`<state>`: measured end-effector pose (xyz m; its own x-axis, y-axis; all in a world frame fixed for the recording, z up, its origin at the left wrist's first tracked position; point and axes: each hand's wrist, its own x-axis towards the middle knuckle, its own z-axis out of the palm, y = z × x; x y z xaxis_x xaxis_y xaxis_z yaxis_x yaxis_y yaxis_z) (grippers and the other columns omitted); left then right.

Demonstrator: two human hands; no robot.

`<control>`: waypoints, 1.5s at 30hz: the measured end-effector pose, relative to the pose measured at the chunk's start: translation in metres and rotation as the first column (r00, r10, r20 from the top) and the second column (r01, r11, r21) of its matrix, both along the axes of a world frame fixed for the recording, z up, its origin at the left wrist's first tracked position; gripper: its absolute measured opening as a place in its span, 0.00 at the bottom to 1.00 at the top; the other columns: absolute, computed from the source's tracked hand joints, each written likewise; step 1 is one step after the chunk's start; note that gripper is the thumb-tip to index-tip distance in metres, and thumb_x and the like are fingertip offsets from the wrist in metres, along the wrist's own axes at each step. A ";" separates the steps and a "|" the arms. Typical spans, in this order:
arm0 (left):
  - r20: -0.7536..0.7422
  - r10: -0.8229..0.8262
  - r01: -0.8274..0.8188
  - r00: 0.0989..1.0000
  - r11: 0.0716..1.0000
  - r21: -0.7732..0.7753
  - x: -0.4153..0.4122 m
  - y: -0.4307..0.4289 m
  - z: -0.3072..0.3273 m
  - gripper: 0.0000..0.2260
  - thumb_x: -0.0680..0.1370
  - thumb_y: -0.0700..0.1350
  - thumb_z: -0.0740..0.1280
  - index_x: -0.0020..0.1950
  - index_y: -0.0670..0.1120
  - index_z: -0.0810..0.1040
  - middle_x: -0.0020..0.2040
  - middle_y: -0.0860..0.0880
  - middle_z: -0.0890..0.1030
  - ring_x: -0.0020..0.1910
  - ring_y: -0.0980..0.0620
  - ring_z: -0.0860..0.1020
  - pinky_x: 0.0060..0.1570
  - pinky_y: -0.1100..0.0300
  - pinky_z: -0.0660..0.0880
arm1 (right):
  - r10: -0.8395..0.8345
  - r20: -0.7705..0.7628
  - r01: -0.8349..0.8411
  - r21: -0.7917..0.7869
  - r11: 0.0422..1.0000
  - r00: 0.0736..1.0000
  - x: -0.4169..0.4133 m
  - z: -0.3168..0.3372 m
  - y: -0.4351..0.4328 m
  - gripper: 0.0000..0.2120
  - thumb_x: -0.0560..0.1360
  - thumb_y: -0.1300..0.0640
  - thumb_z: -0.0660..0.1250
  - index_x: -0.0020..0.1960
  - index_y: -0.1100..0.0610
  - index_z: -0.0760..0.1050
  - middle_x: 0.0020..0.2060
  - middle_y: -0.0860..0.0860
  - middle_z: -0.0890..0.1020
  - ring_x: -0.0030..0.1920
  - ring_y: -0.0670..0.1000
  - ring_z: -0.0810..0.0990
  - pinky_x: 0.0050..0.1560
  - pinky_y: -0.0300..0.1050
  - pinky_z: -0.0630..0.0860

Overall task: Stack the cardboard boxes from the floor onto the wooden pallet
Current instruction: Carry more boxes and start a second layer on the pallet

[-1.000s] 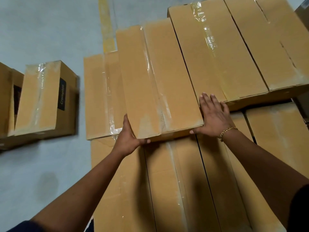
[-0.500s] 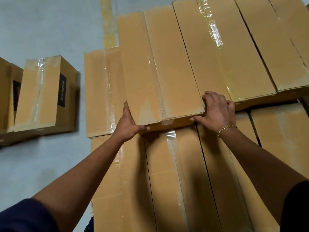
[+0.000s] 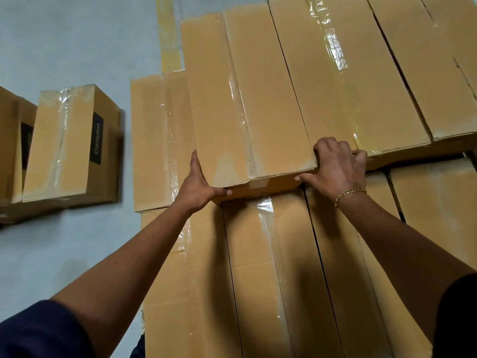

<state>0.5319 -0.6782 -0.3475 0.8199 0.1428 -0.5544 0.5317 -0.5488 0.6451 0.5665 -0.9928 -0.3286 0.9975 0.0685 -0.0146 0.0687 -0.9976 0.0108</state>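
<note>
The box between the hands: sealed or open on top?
Sealed: clear tape runs along the centre seam of the box, flaps lying flat.

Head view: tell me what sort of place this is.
Probably a warehouse or stockroom: identical taped cardboard boxes stacked in layers, a Crompton-labelled box standing on the bare grey floor, and a yellow floor line.

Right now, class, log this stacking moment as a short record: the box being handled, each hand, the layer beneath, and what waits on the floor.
handled box: long taped box, on the upper layer, beside neighbouring box
left hand: fingers straight, pressing its near-left corner
right hand: fingers curled on its near-right corner
beneath: lower layer of boxes
floor: Crompton box, left
</note>
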 end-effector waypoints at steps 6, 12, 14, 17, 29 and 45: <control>0.030 0.007 -0.006 1.000 1.000 -0.029 0.001 -0.001 0.001 0.62 0.67 0.46 0.83 0.83 0.53 0.37 0.81 0.46 0.61 0.78 0.44 0.62 0.65 0.59 0.64 | -0.010 -0.004 0.010 -0.018 1.000 1.000 0.001 0.002 0.003 0.34 0.61 0.27 0.72 0.55 0.49 0.72 0.53 0.47 0.76 0.53 0.52 0.75 0.51 0.53 0.66; 0.035 0.019 -0.018 0.999 0.999 -0.027 0.005 0.002 0.001 0.62 0.66 0.48 0.83 0.83 0.53 0.39 0.81 0.46 0.60 0.79 0.44 0.61 0.63 0.61 0.62 | -0.031 -0.011 0.030 -0.022 0.999 0.999 0.002 0.005 0.006 0.33 0.62 0.26 0.71 0.55 0.49 0.73 0.52 0.46 0.76 0.53 0.52 0.75 0.50 0.54 0.68; 0.043 0.021 -0.020 0.999 0.999 -0.032 0.005 0.002 0.001 0.62 0.66 0.48 0.83 0.83 0.53 0.39 0.81 0.46 0.61 0.78 0.44 0.61 0.63 0.61 0.62 | -0.032 -0.013 0.032 -0.031 0.999 0.999 0.002 0.005 0.007 0.33 0.63 0.26 0.71 0.55 0.49 0.73 0.52 0.47 0.76 0.53 0.52 0.75 0.50 0.54 0.69; 0.048 0.026 -0.025 0.998 0.999 -0.025 0.007 0.001 0.000 0.61 0.66 0.47 0.83 0.83 0.53 0.40 0.80 0.46 0.63 0.78 0.44 0.62 0.62 0.62 0.62 | -0.035 -0.008 0.035 -0.036 0.999 0.999 0.003 0.006 0.008 0.32 0.63 0.26 0.71 0.54 0.49 0.73 0.51 0.47 0.76 0.53 0.53 0.75 0.50 0.54 0.69; 0.055 0.010 -0.009 0.998 1.000 -0.029 0.011 0.005 -0.002 0.61 0.67 0.48 0.83 0.83 0.52 0.39 0.80 0.45 0.63 0.78 0.44 0.62 0.63 0.61 0.62 | -0.056 -0.013 0.056 -0.033 0.998 0.998 0.003 0.007 0.012 0.32 0.64 0.28 0.71 0.55 0.50 0.73 0.52 0.49 0.76 0.53 0.54 0.76 0.51 0.56 0.69; 0.048 -0.036 0.038 0.998 0.997 -0.061 0.014 0.010 -0.006 0.63 0.65 0.49 0.84 0.83 0.51 0.38 0.83 0.48 0.55 0.80 0.46 0.56 0.69 0.60 0.59 | -0.068 -0.008 0.067 -0.045 0.997 0.998 -0.001 -0.003 0.010 0.31 0.66 0.29 0.71 0.57 0.51 0.72 0.54 0.49 0.76 0.55 0.54 0.76 0.53 0.56 0.68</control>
